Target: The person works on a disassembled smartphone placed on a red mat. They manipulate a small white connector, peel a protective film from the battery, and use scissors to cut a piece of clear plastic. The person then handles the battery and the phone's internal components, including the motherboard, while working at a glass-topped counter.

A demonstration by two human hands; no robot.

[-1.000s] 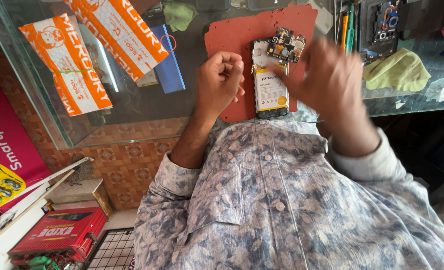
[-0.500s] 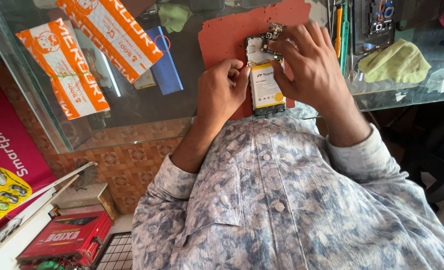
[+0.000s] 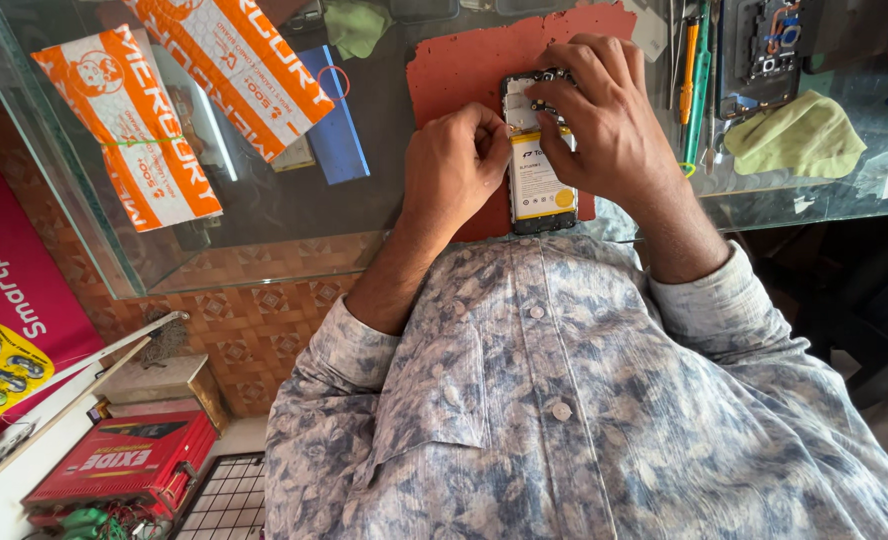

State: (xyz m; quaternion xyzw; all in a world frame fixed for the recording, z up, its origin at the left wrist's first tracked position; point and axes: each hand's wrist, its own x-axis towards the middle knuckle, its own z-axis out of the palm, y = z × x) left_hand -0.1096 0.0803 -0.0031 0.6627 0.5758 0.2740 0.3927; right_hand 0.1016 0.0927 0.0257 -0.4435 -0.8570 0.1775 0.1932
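Two orange-and-white flat packets [image 3: 124,130] [image 3: 232,65] lie at the glass counter's [image 3: 264,215] left end; a red box [image 3: 124,465] sits on the floor below, a magenta sign [image 3: 9,270] beside it.

The opened phone [image 3: 537,165] lies on the mat [image 3: 464,75], which rests on the glass counter [image 3: 264,225]. Left hand [image 3: 454,165] touches the phone's left edge; right hand [image 3: 609,125] covers its upper right. Tools [image 3: 694,80] and a cloth [image 3: 799,135] lie right of the phone; packets [image 3: 129,125] lie well left.
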